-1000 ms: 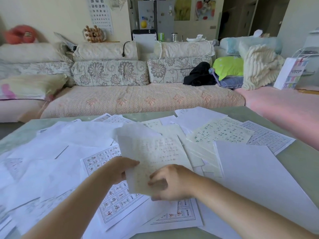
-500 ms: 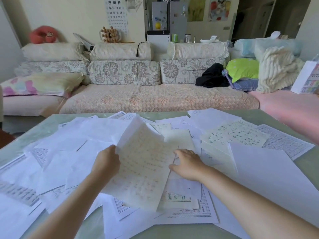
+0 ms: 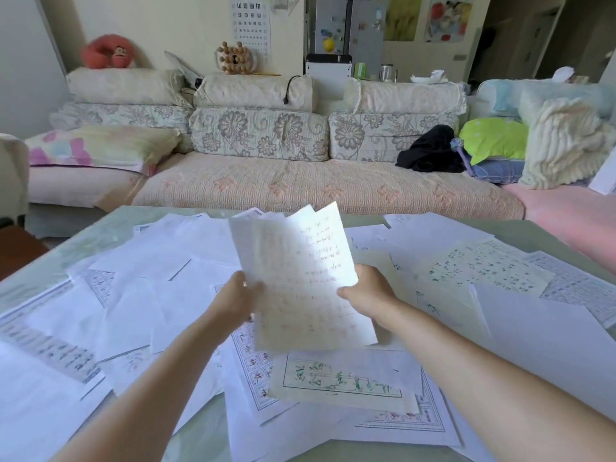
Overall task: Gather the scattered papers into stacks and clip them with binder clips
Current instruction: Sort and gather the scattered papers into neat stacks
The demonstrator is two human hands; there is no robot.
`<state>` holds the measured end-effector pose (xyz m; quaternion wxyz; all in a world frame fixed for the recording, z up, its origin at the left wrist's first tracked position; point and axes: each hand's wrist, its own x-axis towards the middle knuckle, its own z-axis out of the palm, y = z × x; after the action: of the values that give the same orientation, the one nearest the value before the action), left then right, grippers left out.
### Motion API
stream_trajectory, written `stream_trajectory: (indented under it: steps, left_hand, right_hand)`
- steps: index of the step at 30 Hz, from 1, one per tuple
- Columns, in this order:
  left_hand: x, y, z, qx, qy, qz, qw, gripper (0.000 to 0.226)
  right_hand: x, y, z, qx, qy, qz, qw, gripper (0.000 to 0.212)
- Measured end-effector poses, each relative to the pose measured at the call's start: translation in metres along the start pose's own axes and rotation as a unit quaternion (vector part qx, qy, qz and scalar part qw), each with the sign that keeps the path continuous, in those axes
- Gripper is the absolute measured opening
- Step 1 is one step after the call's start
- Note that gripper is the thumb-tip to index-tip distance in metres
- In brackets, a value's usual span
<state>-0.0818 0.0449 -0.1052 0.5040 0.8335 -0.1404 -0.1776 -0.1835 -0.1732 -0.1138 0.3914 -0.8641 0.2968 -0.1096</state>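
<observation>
Papers, loose white sheets [image 3: 143, 295] printed with grids and handwriting, lie overlapping at all angles across nearly the whole pale green table [image 3: 540, 235] in front of you. Beyond the table's far edge stands a long sofa [image 3: 300, 191] with a peach quilted seat cover and cream floral back cushions. At its right end rest a cream ribbed pillow [image 3: 563, 141], a lime green cushion [image 3: 493, 138] and, just to their left, a crumpled black garment [image 3: 430, 151].

At the middle of the table you hold a thin bundle of cream handwritten sheets [image 3: 300, 278] raised above the mess, nearly upright, its top leaning away from you. At least two sheets show at the top edge, not quite aligned. Just below the bundle, on the pile, lies a sheet with a green ruled frame and green brush writing [image 3: 340, 378].

Your left hand [image 3: 233, 301] grips the bundle's left edge, with fingers curled round behind the paper. Your right hand [image 3: 370, 291] pinches the right edge, thumb pressed on the front face and the other fingers hidden behind. On the sofa back at far left sits a red plush monkey [image 3: 110, 55].
</observation>
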Motion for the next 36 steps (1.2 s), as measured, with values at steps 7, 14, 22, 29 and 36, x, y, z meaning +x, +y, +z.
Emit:
stream_trajectory:
  steps: [7, 14, 22, 29, 36]
  left_hand:
    - [0.031, -0.024, 0.021, 0.378, 0.048, 0.121, 0.916, 0.083]
    - [0.038, -0.039, 0.030, 0.443, -0.016, 0.124, 0.888, 0.077]
    - [0.040, -0.038, 0.029, 0.340, 0.013, 0.122, 0.933, 0.077]
    - [0.041, -0.014, 0.053, 0.324, 0.047, 0.084, 0.941, 0.056]
    - [0.045, 0.022, 0.085, 0.242, 0.046, -0.030, 0.969, 0.053]
  right_hand:
    - [0.036, -0.008, 0.017, -0.157, 0.007, 0.047, 0.986, 0.017]
    - [0.065, -0.036, 0.016, -0.199, -0.057, 0.151, 0.967, 0.046]
    - [0.061, -0.018, 0.001, -0.028, -0.047, 0.142, 0.988, 0.063]
    - [0.033, 0.032, -0.052, -0.042, 0.084, 0.173, 0.980, 0.022]
    - [0.024, 0.046, -0.055, 0.021, 0.046, 0.259, 0.965, 0.050]
